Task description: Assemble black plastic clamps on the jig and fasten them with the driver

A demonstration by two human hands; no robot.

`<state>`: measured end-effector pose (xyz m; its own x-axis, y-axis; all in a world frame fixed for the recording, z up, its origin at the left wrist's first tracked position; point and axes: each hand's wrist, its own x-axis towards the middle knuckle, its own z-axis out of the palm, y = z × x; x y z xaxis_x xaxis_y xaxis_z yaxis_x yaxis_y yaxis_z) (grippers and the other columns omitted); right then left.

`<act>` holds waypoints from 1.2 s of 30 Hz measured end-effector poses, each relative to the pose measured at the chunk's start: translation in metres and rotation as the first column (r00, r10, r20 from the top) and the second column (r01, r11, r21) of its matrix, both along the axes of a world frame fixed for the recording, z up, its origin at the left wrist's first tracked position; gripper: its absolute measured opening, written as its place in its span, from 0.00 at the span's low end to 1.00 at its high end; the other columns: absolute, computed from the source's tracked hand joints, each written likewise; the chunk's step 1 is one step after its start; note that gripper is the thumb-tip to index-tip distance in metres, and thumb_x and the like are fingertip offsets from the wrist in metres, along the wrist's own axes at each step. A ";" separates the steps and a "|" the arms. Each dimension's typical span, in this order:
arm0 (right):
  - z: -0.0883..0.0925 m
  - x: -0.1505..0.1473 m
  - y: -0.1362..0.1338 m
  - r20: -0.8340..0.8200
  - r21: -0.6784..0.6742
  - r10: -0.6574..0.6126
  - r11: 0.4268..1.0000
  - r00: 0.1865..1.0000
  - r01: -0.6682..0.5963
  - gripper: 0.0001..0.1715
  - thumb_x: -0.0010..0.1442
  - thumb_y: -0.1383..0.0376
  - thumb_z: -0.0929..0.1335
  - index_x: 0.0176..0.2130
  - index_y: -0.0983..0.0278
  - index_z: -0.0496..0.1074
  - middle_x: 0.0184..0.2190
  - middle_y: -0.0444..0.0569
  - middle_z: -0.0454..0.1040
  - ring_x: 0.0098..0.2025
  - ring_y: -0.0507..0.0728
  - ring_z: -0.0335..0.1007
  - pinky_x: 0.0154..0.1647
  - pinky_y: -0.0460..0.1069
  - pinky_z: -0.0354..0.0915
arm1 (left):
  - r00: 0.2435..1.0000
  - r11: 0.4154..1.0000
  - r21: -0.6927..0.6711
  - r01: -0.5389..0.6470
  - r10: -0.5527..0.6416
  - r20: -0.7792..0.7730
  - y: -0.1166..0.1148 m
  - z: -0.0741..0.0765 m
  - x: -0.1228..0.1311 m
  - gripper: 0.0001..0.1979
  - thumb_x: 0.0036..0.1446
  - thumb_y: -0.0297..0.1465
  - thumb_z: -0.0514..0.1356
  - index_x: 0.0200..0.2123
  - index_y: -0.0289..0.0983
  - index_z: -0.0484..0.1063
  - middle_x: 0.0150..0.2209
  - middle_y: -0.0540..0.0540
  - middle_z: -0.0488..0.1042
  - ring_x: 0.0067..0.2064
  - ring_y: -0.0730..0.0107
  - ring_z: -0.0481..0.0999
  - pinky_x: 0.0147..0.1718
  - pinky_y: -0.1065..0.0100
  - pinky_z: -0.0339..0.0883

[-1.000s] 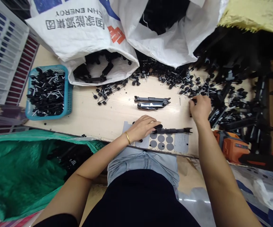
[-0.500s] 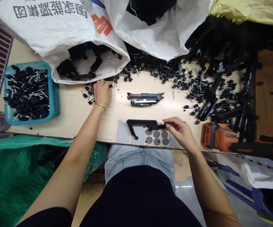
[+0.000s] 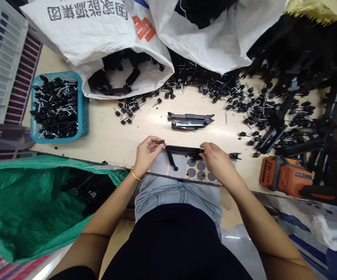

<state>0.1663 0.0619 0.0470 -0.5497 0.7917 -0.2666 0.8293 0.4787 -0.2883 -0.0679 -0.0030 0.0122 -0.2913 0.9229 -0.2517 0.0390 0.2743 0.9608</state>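
Observation:
Near the table's front edge, a black jointed plastic arm (image 3: 183, 149) lies over a grey sheet with round pads (image 3: 201, 166). My left hand (image 3: 148, 153) is closed in a pinch on a black-headed thumb screw (image 3: 161, 142), held at the left joint of the arm. At the arm's other joint, my right hand (image 3: 215, 157) has its fingers closed around the black plastic; the forked end (image 3: 235, 156) sticks out to the right beyond the hand. Two more folded black arms (image 3: 190, 120) lie side by side just behind.
A blue basket (image 3: 83, 116) full of thumb screws stands at left. White sacks (image 3: 98, 35) with black parts line the back. Loose screws (image 3: 252, 105) are heaped along the back and right. An orange power tool (image 3: 285, 173) lies at the front right edge.
My left hand has come from the loose screws at the back left to the jointed arm, bringing a thumb screw. My right hand has shifted its hold to the arm's middle joint.

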 end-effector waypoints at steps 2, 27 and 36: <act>-0.005 -0.004 -0.001 0.079 -0.012 -0.091 0.996 0.993 0.092 0.09 0.64 0.65 0.61 0.41 0.65 0.68 0.33 0.54 0.74 0.31 0.60 0.68 0.26 0.50 0.53 | 0.999 0.999 0.018 -0.032 0.031 0.016 0.002 -0.007 0.003 0.16 0.50 0.40 0.64 0.36 0.35 0.67 0.37 0.44 0.76 0.40 0.66 0.79 0.43 0.64 0.73; -0.059 0.035 -0.022 -0.332 0.236 0.100 0.972 0.938 -0.020 0.29 0.64 0.58 0.63 0.60 0.66 0.57 0.41 0.54 0.72 0.44 0.61 0.67 0.49 0.56 0.60 | 0.847 0.887 0.293 0.357 -0.175 -0.502 -0.005 -0.022 -0.011 0.06 0.60 0.32 0.59 0.39 0.37 0.73 0.44 0.43 0.77 0.51 0.65 0.75 0.53 0.58 0.69; -0.085 0.038 -0.025 -0.273 0.518 0.230 0.853 0.934 -0.058 0.34 0.65 0.67 0.63 0.65 0.63 0.47 0.40 0.52 0.73 0.41 0.58 0.65 0.45 0.53 0.56 | 0.774 0.843 0.129 0.522 -0.404 -0.489 0.013 -0.022 -0.027 0.08 0.58 0.35 0.61 0.38 0.36 0.74 0.36 0.44 0.77 0.40 0.67 0.77 0.39 0.67 0.72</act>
